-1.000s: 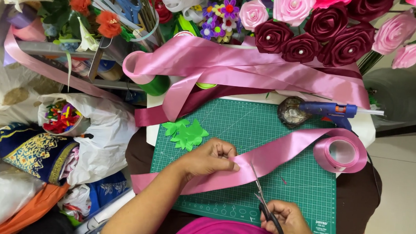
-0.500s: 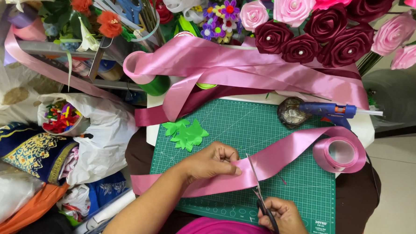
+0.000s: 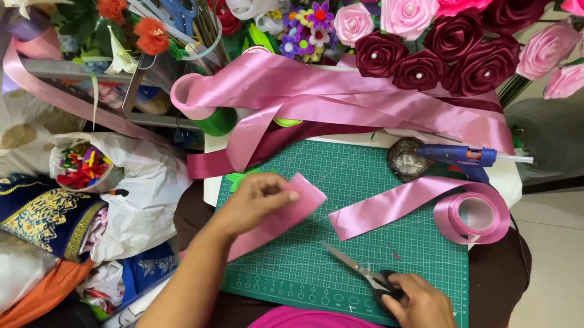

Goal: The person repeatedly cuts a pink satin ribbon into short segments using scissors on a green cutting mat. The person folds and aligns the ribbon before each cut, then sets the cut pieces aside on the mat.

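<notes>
My left hand (image 3: 254, 202) holds a cut strip of pink satin ribbon (image 3: 288, 213), lifted a little over the left part of the green cutting mat (image 3: 370, 180). Low on the mat, my right hand (image 3: 423, 314) grips a pair of scissors (image 3: 356, 268) whose blades point up and left, apart from the ribbon. The rest of the pink ribbon (image 3: 395, 204) lies across the mat with its cut end near the middle. It runs to the ribbon roll (image 3: 473, 218) at the right.
A blue glue gun (image 3: 460, 157) lies at the mat's top right beside a small dark dish (image 3: 405, 159). Wide pink ribbon loops (image 3: 321, 96) and ribbon roses (image 3: 441, 52) crowd the back. Bags and cloth (image 3: 133, 196) pile up at the left.
The ribbon has been cut through. My left hand has pulled the cut piece away to the left and up, while my right hand has drawn the scissors back down to the right.
</notes>
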